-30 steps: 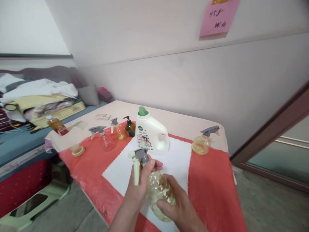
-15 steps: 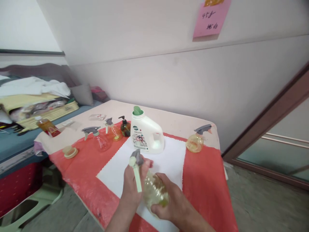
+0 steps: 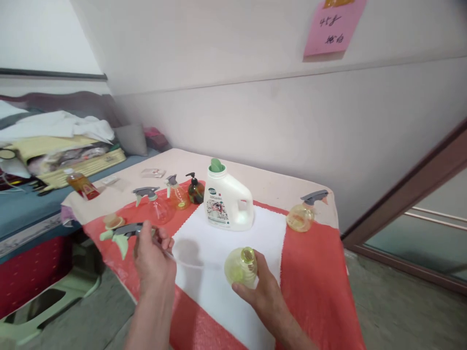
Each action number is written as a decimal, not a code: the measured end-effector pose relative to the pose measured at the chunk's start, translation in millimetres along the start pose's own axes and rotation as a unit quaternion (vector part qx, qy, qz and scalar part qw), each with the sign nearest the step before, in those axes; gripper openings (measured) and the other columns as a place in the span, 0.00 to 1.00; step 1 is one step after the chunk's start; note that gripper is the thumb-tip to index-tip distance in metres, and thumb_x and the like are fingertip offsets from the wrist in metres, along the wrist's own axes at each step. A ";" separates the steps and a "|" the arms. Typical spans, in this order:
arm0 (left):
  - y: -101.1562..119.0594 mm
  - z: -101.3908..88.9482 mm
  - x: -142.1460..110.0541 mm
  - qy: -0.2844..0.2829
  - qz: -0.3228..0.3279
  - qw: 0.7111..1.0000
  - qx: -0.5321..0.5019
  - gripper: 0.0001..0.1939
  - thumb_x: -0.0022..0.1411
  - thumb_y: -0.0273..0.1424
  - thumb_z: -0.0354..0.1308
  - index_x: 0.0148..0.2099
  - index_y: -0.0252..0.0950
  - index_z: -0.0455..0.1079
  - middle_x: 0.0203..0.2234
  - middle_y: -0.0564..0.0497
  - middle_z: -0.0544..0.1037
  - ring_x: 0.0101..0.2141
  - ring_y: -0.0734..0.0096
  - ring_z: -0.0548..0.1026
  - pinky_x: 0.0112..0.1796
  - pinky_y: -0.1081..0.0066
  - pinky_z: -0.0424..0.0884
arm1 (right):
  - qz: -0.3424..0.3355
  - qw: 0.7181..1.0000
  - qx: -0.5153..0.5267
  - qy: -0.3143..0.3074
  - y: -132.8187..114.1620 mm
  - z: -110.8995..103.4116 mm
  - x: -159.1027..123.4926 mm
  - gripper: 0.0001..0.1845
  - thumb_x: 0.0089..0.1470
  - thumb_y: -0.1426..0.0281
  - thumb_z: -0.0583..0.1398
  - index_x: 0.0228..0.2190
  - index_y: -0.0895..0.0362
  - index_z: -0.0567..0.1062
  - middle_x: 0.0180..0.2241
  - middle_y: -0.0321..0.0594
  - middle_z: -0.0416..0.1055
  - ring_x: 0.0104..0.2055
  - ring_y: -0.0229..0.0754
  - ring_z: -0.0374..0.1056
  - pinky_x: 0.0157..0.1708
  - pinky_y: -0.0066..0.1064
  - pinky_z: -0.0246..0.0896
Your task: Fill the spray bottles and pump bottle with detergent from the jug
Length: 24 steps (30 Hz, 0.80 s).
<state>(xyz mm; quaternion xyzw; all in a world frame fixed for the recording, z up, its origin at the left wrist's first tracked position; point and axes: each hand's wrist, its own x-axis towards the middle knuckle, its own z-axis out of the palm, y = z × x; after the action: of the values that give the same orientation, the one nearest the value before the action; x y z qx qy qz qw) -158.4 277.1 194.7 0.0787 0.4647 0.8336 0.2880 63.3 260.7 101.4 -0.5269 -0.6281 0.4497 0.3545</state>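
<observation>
My left hand (image 3: 155, 253) is closed around a grey and pale green trigger spray head (image 3: 122, 234), held on its side at the left of the white cloth. A thin clear dip tube trails from it to the right. Fingers wrapped round its side, my right hand (image 3: 264, 287) grips a round yellow-green clear bottle (image 3: 237, 270), its open neck tilted up. The two parts are apart. Behind them stands a large white detergent jug (image 3: 229, 201) with a handle and a green piece (image 3: 216, 165) in its mouth.
On the red cloth (image 3: 314, 277) stand a yellow spray bottle (image 3: 301, 216) at right, a pink one (image 3: 160, 209) and an orange one (image 3: 179, 195) at left, and a dark pump bottle (image 3: 196, 191). A cap (image 3: 114, 221) lies left. An amber bottle (image 3: 83, 184) leans near the edge.
The spray head has come off the yellow-green bottle. My left hand has moved left with it, while the bottle in my right hand now shows its open neck. The view has shifted slightly.
</observation>
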 end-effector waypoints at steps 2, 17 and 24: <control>-5.7 2.1 -5.0 -0.025 -0.011 0.999 0.017 0.14 0.53 0.39 0.60 0.28 0.37 0.60 0.17 0.60 0.63 0.16 0.81 0.55 0.19 0.76 0.53 | -0.007 1.000 0.001 -0.009 5.1 12.7 2.5 0.38 0.42 0.64 0.63 0.54 0.53 0.57 0.52 0.42 0.67 0.53 0.46 0.64 0.54 0.39 0.60; -12.7 6.0 -8.7 -0.038 -0.062 0.997 -0.010 0.15 0.53 0.40 0.62 0.30 0.37 0.60 0.18 0.60 0.64 0.16 0.82 0.56 0.19 0.75 0.54 | 0.001 0.997 0.046 0.056 -25.0 -10.1 62.3 0.35 0.53 0.50 0.55 0.58 0.53 0.61 0.63 0.45 0.56 0.65 0.50 0.51 0.63 0.49 0.46; -23.6 9.8 -11.1 -0.051 -0.074 0.996 0.015 0.15 0.57 0.42 0.59 0.30 0.38 0.60 0.17 0.60 0.64 0.16 0.81 0.56 0.19 0.75 0.56 | -0.089 0.991 0.091 0.043 -59.6 25.9 165.8 0.44 0.45 0.53 0.63 0.58 0.62 0.60 0.52 0.52 0.70 0.51 0.49 0.69 0.54 0.43 0.61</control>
<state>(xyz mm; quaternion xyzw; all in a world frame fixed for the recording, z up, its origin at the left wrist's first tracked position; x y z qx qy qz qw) -135.7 287.6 182.4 0.0908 0.4660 0.7982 0.3708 -13.0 416.0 143.7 -0.4531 -0.6133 0.4487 0.4661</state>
